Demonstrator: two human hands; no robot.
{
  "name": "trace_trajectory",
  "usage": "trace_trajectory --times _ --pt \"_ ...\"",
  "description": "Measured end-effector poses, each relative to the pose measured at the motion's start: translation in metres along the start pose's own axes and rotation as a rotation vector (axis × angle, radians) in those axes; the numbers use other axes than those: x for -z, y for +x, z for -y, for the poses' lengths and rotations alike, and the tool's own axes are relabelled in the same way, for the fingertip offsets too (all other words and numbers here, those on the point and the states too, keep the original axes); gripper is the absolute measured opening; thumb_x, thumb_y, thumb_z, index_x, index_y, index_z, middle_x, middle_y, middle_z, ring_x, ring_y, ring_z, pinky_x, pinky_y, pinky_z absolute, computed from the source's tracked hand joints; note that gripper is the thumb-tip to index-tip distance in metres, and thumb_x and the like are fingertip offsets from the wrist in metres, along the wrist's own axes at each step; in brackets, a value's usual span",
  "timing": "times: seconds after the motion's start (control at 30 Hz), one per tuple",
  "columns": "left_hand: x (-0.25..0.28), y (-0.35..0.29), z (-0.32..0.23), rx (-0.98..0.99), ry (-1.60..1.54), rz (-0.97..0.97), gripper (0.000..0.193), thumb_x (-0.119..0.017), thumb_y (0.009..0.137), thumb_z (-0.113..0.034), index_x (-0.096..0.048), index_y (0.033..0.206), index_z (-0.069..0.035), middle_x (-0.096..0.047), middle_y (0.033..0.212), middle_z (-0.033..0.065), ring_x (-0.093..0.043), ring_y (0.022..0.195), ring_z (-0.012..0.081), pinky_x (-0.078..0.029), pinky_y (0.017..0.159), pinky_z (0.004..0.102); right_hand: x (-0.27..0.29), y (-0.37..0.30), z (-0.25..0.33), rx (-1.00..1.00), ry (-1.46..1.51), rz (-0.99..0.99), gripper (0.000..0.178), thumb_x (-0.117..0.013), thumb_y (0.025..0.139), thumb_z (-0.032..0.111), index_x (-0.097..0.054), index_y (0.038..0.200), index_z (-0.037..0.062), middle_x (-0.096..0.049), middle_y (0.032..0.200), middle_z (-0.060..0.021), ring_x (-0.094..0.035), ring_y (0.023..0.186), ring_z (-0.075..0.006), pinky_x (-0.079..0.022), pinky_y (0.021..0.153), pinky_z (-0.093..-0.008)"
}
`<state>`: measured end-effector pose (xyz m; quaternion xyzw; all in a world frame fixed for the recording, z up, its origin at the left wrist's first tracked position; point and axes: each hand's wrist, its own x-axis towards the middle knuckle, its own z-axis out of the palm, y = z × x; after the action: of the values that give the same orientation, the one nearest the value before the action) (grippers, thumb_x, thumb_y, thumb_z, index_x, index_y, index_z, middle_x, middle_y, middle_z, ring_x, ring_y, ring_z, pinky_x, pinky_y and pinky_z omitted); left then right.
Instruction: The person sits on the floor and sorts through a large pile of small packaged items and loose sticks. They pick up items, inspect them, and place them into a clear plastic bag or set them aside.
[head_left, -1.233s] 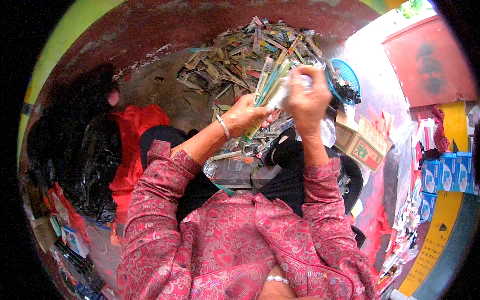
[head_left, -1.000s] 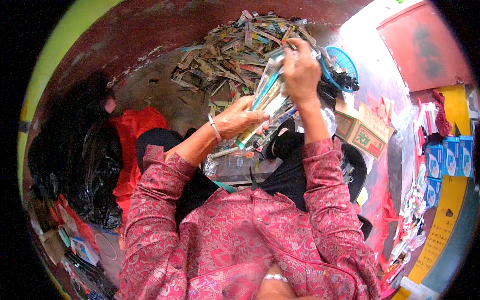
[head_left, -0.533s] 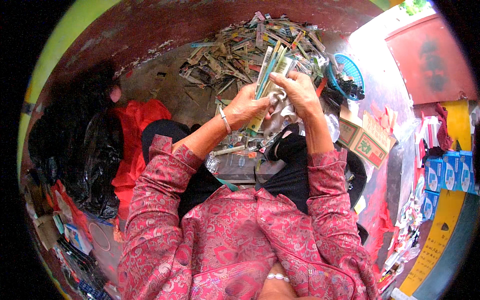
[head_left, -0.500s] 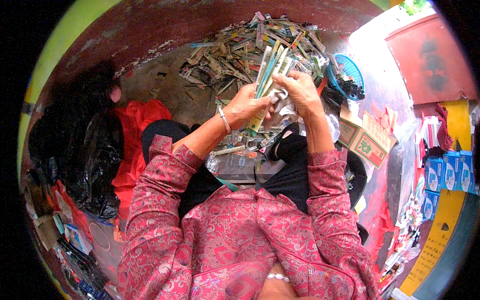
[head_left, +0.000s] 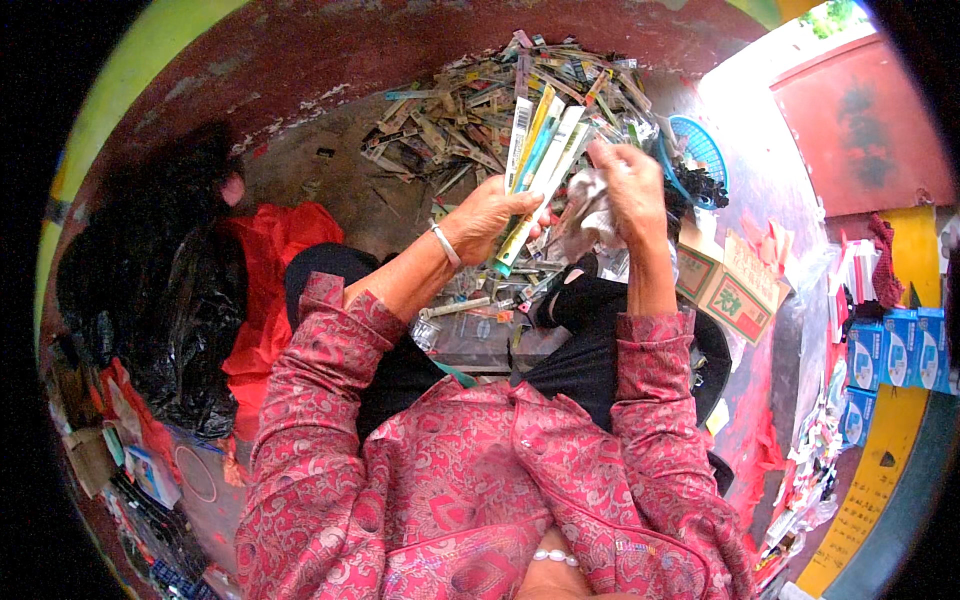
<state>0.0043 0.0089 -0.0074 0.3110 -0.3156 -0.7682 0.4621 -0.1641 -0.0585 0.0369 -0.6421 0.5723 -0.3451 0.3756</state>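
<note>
My left hand (head_left: 482, 218) is closed around a fanned bundle of long, narrow, flat strips (head_left: 545, 150), white, yellow, blue and pale green, some with printed bars. They look like paper or card sleeves, their far ends pointing up and away. Close by on the right, my right hand (head_left: 636, 190) grips a crumpled grey-white cloth (head_left: 588, 214) beside the bundle, a small gap between hand and strips. Beyond both hands a large heap of similar strips (head_left: 430, 125) lies on the floor against the wall. More strips are scattered below, between my legs.
A blue plastic basket (head_left: 706, 140) with black pieces stands right of the heap. Nearer is an open cardboard carton (head_left: 738, 302). On the left sit a black plastic bag (head_left: 170, 320) and a red bag (head_left: 270, 265). Several blue boxes (head_left: 900, 348) line the far right.
My right hand has drawn away from the strips to the right, taking the crumpled cloth along. The strips now fan out more openly in my left hand, which has hardly moved.
</note>
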Motion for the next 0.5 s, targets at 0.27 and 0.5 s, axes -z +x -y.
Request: trace_trajectory --times 0.27,0.5 --pt "-0.018 -0.002 0.008 0.04 0.27 0.085 0.018 -0.053 0.081 -0.02 -0.049 0.086 -0.003 -0.053 0.067 0.0025 -0.049 0.052 0.0069 -0.039 0.046 0.0175 -0.03 -0.01 0.019 0.666 -0.366 -0.154 0.009 -0.054 0.077 0.014 -0.054 0.081 0.0061 -0.057 0.073 -0.0121 -0.057 0.068 -0.0298 -0.044 0.059 -0.0338" --pt "-0.011 -0.008 0.001 0.093 -0.034 0.048 0.019 -0.055 0.079 -0.016 -0.049 0.091 -0.003 -0.055 0.069 0.0052 -0.051 0.053 0.01 -0.044 0.048 0.0201 0.04 0.042 -0.012 0.371 -0.221 -0.684 0.027 -0.057 0.077 0.027 -0.058 0.081 0.0 -0.059 0.069 -0.0143 -0.057 0.06 -0.0247 -0.044 0.056 -0.0342"
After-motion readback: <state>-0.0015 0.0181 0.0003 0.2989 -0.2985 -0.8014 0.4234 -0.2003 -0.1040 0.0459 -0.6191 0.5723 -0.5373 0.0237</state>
